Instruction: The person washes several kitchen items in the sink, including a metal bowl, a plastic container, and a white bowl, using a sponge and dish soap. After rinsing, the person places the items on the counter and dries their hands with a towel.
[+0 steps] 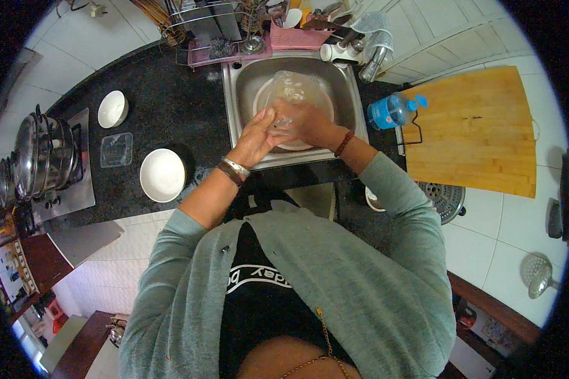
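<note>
Over the steel sink (351, 94), my left hand (261, 135) grips a clear plastic container (298, 85), thumb on its near side. My right hand (310, 123) is blurred and lies against the container's near part. Its fingers reach toward my left thumb; whether they are inside the container or grip anything is unclear. Below, a pale round basin (331, 111) sits in the sink, partly hidden by my hands and the container. Its contents are hard to make out.
Left on the black counter (180, 99) are two white bowls (162, 175) and a clear plastic lid or tray (116, 149). A steel steamer pot (42, 151) stands on the hob. To the right are a blue-labelled bottle (391, 111) and a wooden board (469, 132). A faucet (373, 64) is behind.
</note>
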`<state>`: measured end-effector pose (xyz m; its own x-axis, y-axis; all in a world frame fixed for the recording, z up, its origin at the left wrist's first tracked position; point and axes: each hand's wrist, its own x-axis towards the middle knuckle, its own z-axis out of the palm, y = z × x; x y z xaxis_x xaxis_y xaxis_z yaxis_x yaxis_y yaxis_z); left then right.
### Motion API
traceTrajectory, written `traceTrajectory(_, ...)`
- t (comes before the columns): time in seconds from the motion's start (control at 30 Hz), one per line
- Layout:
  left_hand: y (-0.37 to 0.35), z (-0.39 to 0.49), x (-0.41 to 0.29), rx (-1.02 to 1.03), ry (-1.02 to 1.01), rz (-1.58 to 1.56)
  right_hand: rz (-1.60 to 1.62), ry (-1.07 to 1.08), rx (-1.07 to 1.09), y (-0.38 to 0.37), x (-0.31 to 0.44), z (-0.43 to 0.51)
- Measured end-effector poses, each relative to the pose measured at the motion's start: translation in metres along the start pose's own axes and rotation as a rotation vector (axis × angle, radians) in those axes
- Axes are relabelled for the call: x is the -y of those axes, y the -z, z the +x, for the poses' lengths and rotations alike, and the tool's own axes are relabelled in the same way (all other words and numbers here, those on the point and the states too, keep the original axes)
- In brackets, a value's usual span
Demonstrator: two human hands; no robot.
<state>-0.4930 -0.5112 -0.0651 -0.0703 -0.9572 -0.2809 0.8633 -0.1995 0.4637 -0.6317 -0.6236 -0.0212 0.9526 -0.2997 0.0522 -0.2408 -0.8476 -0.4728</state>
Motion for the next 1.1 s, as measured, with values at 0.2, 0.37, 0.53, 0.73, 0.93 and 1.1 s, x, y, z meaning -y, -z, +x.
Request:
traceTrajectory(0.2, -0.001, -0.001, -0.014, -0.076, -0.016, 0.030, 0.063, 0.255, 0.038, -0.010, 0.014, -0.009)
traceTrajectory(0.37, -0.004, -0.005, -0.013, -0.037, -0.016, 0.029, -0.339, 0.011, 0.288, 0.010, 0.000, -0.014)
traceTrajectory(0.53, -0.006, -0.003, 0.006, -0.100, -0.004, -0.009, -0.374, 0.122, 0.051, -0.005, 0.011, -0.006)
traceTrajectory(0.73, 0.009, -0.004, 0.003, -0.082, -0.048, 0.086, -0.137, 0.247, 0.005, -0.027, 0.009, -0.007)
traceTrajectory(0.93, -0.003, -0.011, 0.012, -0.063, -0.052, 0.125, -0.372, 0.169, -0.160, -0.012, -0.022, 0.015)
traceTrajectory(1.1, -0.008, -0.022, 0.003, -0.103, -0.102, 0.169, -0.351, -0.226, 0.204, 0.013, -0.007, 0.013)
